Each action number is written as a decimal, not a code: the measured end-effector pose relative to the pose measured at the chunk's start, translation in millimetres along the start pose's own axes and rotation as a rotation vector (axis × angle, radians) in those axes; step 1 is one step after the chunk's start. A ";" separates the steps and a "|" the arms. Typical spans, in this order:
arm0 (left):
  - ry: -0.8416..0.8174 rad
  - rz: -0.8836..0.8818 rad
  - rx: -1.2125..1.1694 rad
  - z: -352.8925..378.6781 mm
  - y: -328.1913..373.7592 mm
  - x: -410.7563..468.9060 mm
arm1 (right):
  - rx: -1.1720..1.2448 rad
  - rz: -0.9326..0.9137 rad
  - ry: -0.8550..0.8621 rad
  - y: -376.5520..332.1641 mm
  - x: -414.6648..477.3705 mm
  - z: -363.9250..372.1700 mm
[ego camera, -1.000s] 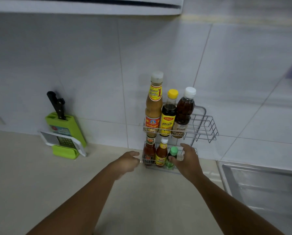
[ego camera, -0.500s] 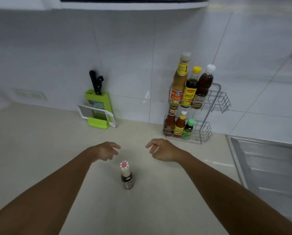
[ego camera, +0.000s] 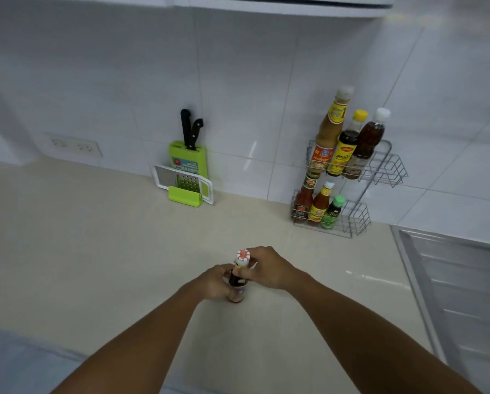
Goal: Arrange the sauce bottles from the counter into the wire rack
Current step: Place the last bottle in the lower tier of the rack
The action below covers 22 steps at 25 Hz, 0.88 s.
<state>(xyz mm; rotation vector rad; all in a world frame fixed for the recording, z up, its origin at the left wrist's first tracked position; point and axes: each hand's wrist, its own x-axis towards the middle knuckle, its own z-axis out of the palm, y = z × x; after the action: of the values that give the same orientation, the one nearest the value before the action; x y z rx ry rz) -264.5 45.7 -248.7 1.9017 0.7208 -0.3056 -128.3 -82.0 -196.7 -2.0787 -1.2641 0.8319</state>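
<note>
A small dark sauce bottle [ego camera: 239, 275] with a red-and-white cap stands on the beige counter [ego camera: 110, 251]. My left hand [ego camera: 216, 281] wraps its body from the left. My right hand [ego camera: 265, 267] grips its neck from the right. The two-tier wire rack [ego camera: 380, 172] stands against the tiled wall at the right. Its upper shelf holds three tall bottles [ego camera: 344, 140] and its lower shelf three small bottles [ego camera: 319, 204], all at the left end. The right part of each shelf is bare wire.
A green knife block [ego camera: 188, 163] with two black-handled knives and a white grater stands by the wall. A steel sink [ego camera: 460, 288] lies at the right. A double socket [ego camera: 73, 145] sits low on the wall at the left.
My hands drew back from the rack's lower shelf to the near counter. Half a second ago they hovered open above the small bottle; now both are closed on it.
</note>
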 end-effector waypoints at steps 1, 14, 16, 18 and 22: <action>0.018 0.032 -0.033 1.7 4.2 -2.3 | 0.065 0.042 0.028 -6.1 -2.6 -6.4; -0.152 0.360 -0.293 8.2 183.6 -22.4 | -0.381 -0.178 0.366 -57.6 -57.7 -203.7; 0.196 0.349 -0.068 19.9 207.7 -16.4 | -0.358 -0.067 0.476 -49.2 -63.9 -219.1; 0.567 0.349 0.415 28.4 227.0 -12.3 | -0.266 0.096 0.534 -41.8 -69.7 -232.1; 0.441 0.366 0.380 36.4 250.8 -4.0 | -0.054 0.295 0.454 -34.5 -90.0 -253.4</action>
<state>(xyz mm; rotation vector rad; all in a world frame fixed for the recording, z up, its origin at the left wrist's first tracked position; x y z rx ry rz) -111.5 -60.1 -76.6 2.4549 0.6067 0.2342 9.3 -186.4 12.4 -2.3577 -0.7574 0.4057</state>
